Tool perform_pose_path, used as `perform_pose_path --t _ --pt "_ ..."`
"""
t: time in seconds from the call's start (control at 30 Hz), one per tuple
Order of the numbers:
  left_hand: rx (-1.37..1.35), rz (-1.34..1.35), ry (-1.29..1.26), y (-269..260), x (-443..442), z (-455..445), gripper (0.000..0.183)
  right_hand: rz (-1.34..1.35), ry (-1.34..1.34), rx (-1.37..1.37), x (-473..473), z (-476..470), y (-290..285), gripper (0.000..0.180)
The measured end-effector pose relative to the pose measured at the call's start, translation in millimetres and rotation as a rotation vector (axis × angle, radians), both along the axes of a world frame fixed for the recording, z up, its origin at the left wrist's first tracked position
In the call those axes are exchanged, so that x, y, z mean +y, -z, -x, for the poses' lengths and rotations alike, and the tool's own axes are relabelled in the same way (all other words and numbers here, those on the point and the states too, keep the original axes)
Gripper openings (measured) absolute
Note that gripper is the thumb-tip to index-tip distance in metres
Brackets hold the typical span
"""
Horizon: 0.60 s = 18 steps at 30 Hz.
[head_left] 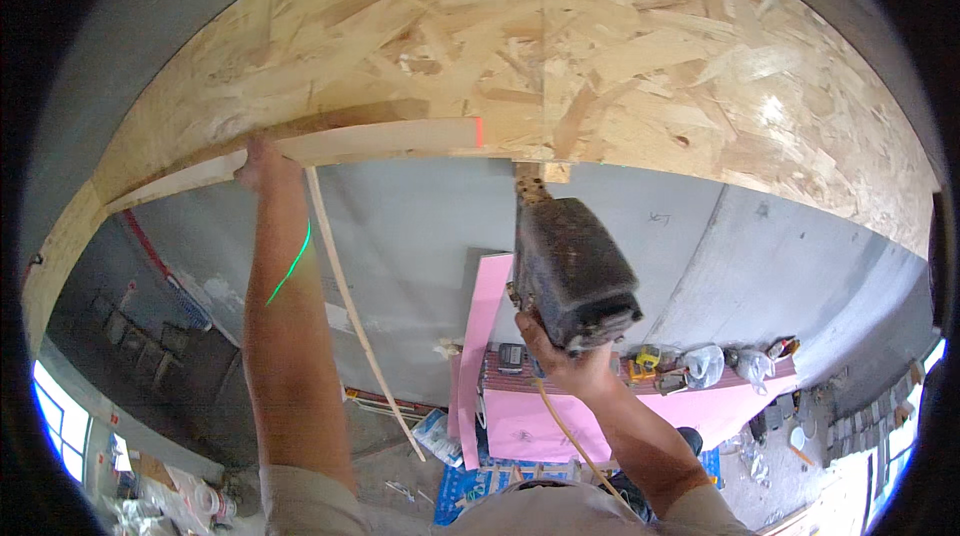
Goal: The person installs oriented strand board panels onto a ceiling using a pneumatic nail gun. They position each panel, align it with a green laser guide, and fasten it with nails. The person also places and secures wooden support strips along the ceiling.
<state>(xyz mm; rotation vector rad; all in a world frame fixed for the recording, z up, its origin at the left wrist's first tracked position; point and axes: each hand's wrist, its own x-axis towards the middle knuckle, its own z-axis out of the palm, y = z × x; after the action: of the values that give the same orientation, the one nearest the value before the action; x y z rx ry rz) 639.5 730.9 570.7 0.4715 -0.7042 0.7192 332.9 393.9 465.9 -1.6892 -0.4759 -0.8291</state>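
Observation:
My left hand [266, 165] is raised to the lower edge of an OSB panel [637, 63] and grips a pale wooden strip [375, 137] against it. The strip runs along that edge, and its right end is lit red. In my right hand [574, 367] is a dark pneumatic nailer [574, 258] with a yellowish air hose [566, 423] hanging below. Its nose points up, close under the panel edge beside a small wood block [556, 173]; whether they touch I cannot tell. A green laser line crosses my left forearm [289, 266].
A thin wooden batten [364, 318] slants down beside my left arm. Below stands a stack of pink boards [540, 423] with tools and plastic bags on top, and a narrow pink strip [484, 356] leans there. Behind is a grey wall [435, 221]. A white bucket [801, 437] stands at lower right.

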Motion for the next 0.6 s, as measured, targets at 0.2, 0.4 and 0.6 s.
perform_pose_path --t 0.2,0.4,0.6 --pt "1.008 0.275 -0.517 -54 -32 32 0.069 -0.070 -0.012 0.041 1 -9 5 0.020" --pt "0.841 0.370 -0.438 -51 -30 31 0.065 -0.128 -0.022 0.069 2 -10 5 0.019" --pt "1.012 0.204 -0.550 -50 -35 32 0.061 -0.184 -0.042 0.070 5 -12 -1 0.007"
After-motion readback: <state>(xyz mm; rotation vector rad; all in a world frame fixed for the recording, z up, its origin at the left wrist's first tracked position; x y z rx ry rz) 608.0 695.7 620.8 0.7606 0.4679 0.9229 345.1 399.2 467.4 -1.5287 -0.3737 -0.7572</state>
